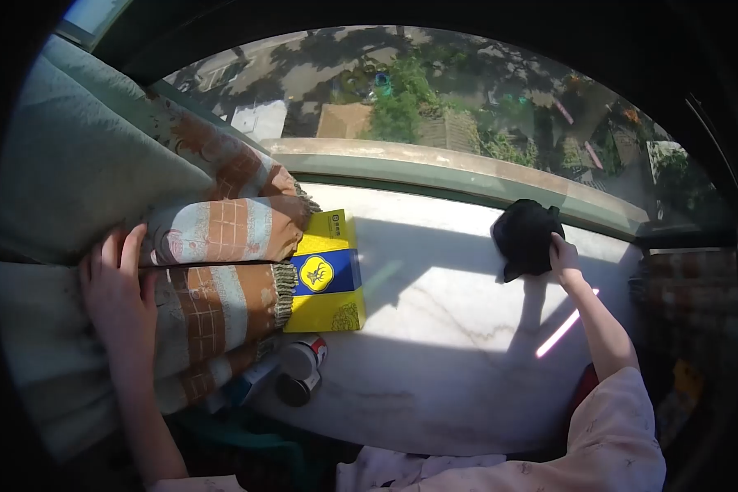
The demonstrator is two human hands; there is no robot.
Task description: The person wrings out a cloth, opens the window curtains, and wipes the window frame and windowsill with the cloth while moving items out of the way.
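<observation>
My left hand (121, 299) lies against the long curtain (74, 156) at the left, fingers stretched out over its folds and thumb a little apart. The curtain is pale green-grey, with a brown and light blue patterned band and a fringed edge. On the right, my right hand (563, 261) pinches a bunched black cloth item (523, 238) by its right side; its exact kind cannot be made out. It is above the marble sill near the window, and a shadow falls beneath it. A yellow box (330, 307) with a blue band stands beside the curtain fringe, partly covered by it.
Two small round containers, one with a white lid (298, 359) and one dark (293, 389), are at the sill's near left edge. The marble sill (443, 361) runs along the window frame (451, 168). Another curtain (689, 287) hangs in shade at the right.
</observation>
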